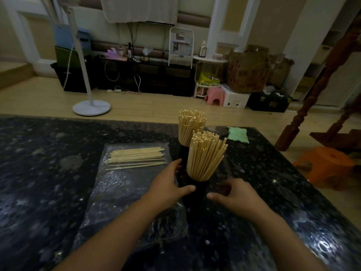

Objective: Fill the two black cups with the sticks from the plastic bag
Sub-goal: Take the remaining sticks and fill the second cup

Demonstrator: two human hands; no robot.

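A clear plastic bag with a few loose sticks lies left of the near black cup. The left hand and right hand, fingers spread, flank this stick-filled cup. A second full cup stands just behind it.

Near black cup almost lost against the dark worktop, its sides merging into shadow between the fingers of the left hand and the right hand. Cannot tell whether either hand touches it. Far black cup, beyond the fingers, mostly hidden behind sticks. Both forearms cut off by the bottom edge. Right fingertips blurred.
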